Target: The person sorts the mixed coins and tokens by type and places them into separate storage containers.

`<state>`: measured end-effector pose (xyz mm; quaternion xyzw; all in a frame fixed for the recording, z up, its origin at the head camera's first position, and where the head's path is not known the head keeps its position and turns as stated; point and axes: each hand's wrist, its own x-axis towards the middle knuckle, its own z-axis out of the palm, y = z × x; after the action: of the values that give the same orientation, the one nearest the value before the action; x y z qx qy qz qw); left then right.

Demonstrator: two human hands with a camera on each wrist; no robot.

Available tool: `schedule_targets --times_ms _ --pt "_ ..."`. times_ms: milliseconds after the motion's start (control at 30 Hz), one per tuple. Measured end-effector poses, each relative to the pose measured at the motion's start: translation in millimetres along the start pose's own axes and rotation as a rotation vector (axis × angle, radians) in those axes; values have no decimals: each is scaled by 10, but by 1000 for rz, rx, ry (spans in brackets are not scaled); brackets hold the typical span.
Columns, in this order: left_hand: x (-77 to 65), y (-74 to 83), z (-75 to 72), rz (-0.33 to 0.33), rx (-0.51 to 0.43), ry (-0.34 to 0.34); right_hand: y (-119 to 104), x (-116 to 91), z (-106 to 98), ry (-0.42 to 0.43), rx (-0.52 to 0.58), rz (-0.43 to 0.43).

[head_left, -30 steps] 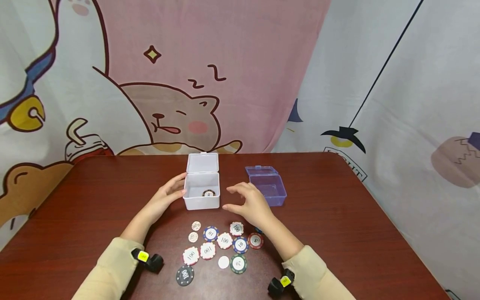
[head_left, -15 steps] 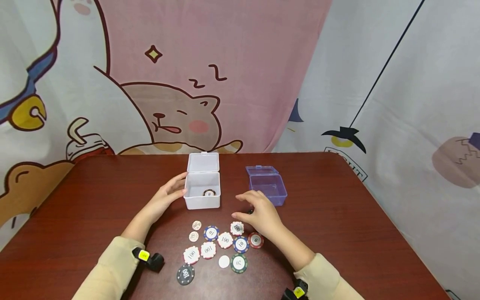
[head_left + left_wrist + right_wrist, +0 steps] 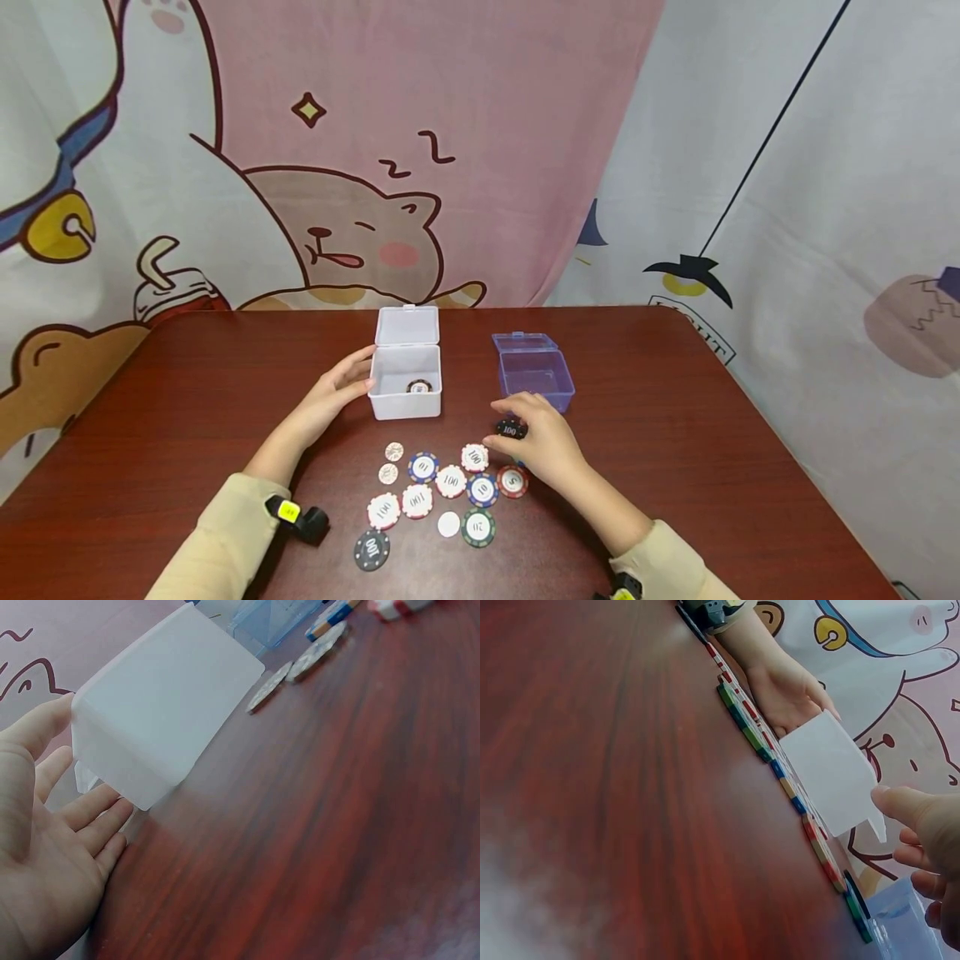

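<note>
My left hand rests against the left side of an open white plastic box, its thumb at the front corner and its fingers extended along the side. A dark-rimmed poker chip lies inside that box. My right hand hovers with thumb and forefinger spread around a black poker chip marked 100. In the right wrist view, the black chip leans by a green-edged chip, and the fingers are apart from both. The right hand partly covers the chips beneath it.
Several poker chips lie in front of the boxes, among them a red one, a green one and a grey one. Small pale discs lie at their left. Behind the right hand stands an open purple clear box.
My right hand has moved right and toward me, away from the white box, and now the black chip shows between its spread fingers. The left hand has stayed at the white box.
</note>
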<state>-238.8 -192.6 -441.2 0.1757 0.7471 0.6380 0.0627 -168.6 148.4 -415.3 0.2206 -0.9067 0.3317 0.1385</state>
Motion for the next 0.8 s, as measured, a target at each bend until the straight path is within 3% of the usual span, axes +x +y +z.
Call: schedule_targets --times_ms 800 --pt "-5 -1 2 -3 -11 1 157 -170 -36 37 -57 89"
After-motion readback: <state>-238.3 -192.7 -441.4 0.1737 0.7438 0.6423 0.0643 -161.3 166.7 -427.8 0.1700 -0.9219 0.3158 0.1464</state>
